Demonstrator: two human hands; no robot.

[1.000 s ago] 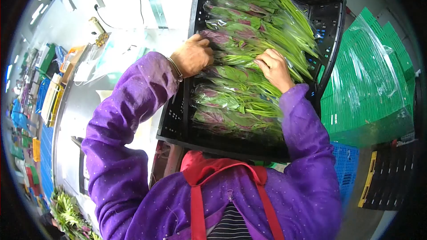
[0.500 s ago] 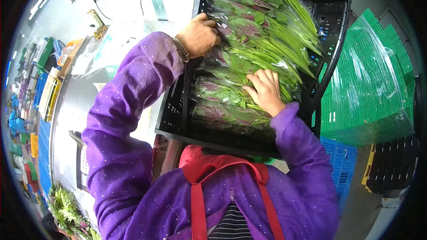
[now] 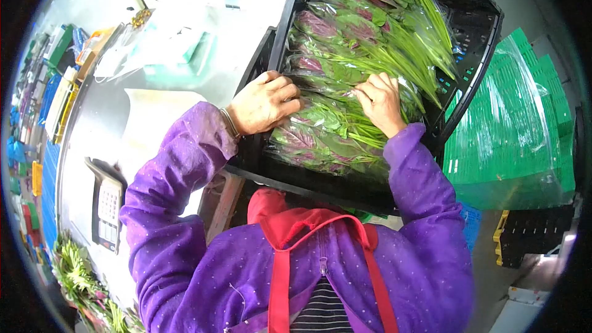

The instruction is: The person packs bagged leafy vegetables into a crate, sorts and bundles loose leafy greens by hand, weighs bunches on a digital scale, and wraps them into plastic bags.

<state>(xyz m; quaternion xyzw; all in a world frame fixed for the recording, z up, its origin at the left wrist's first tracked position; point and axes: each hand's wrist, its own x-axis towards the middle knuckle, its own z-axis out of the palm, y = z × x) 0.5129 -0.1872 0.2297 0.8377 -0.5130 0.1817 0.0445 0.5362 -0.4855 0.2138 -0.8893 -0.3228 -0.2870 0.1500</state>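
Note:
A black plastic crate [image 3: 472, 55] in front of me holds several clear bags of amaranth [image 3: 345, 24], their leaves green with purple-red centres. The leaves lie to the left and the pale green stems to the right. At the crate's left side, my left hand [image 3: 265, 103] has its fingers curled on the leafy end of one bag of amaranth [image 3: 327, 124] in the nearer part of the row. Farther right, my right hand [image 3: 381, 105] pinches the plastic on the same bag, near its stems. The fingertips of both hands are partly hidden.
Green crates [image 3: 505, 123] wrapped in clear film stand at the right, with a black crate [image 3: 533, 234] below them. On the metal worktop at the left is a scale with a keypad [image 3: 110, 206]. Loose greens [image 3: 80, 271] lie at the lower left.
My left hand has come nearer to me along the crate's left side. My right hand, earlier laid over the bags with fingers extended, has shifted slightly and now pinches. The view has shifted slightly.

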